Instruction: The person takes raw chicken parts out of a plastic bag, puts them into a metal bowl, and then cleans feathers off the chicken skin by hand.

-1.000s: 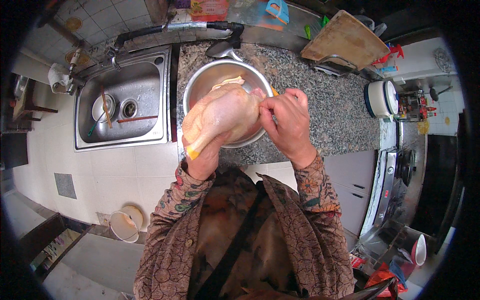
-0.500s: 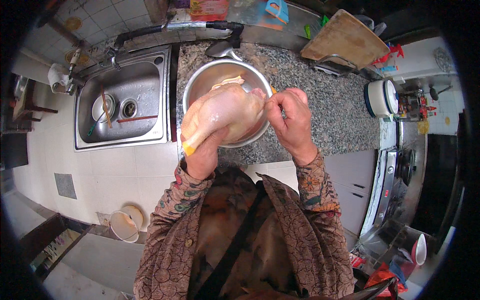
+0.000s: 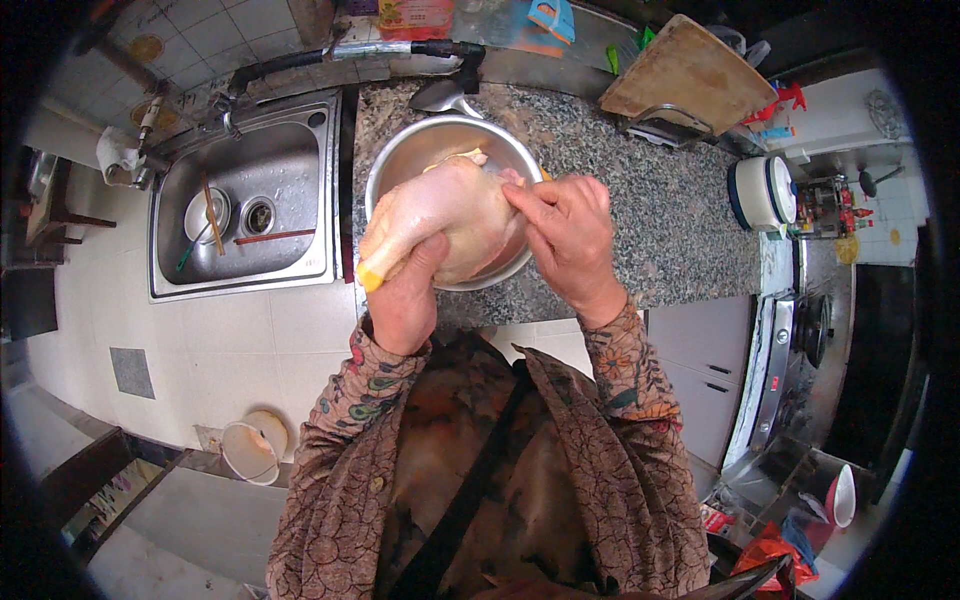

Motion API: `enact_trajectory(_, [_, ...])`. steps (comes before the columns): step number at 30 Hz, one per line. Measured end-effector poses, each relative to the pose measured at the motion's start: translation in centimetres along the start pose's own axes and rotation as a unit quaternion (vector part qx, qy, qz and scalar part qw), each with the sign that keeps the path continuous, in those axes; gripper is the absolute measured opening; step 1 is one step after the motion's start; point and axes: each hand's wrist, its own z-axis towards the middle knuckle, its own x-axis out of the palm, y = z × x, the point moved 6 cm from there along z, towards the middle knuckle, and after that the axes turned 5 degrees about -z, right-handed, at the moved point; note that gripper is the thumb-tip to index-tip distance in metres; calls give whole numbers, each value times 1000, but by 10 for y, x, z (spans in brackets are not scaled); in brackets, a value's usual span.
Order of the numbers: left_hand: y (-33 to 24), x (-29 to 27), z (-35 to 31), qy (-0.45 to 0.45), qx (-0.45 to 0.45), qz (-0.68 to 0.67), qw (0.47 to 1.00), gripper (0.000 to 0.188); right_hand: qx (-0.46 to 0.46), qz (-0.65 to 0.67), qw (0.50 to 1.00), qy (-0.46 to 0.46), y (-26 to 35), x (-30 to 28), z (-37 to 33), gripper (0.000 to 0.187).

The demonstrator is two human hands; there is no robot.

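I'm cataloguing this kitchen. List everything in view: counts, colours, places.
Counter: 1, speckled grey, centre
Bowl: 1, silver, on counter
Poultry leg: 1, pale pink, over bowl
Spatula: 1, dark grey, beyond bowl
Sink: 1, silver, left
Dish: 1, white, in sink
Chopsticks: 2, brown, in sink
Board: 1, tan, counter's back
Appliance: 1, white and dark blue, right
Bucket: 1, off-white, lower left
Stove: 1, silver, far right
Other clutter: uncounted, mixed colours, edges
Sleeves: 2, brown, lower centre
Left hand: 1, bare, gripping the leg
Right hand: 1, bare, pinching it
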Motion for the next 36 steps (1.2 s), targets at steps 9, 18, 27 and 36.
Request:
enact_trajectory(9, [-1, 5, -1, -26, -51, -122, 991, 40, -2, -47, 999, 1, 17, 11, -21, 35])
enact_trajectory(18, [4, 3, -2, -36, -84, -145, 985, 43, -9, -99, 995, 3, 9, 16, -28, 41])
enact_trajectory(27, [4, 3, -2, -45, -98, -159, 981, 42, 10, -84, 996, -5, 6, 11, -26, 40])
enact_trajectory(36, [3, 10, -4, -45, -138, -179, 973, 41, 33, 15, 999, -39, 11, -1, -9, 23])
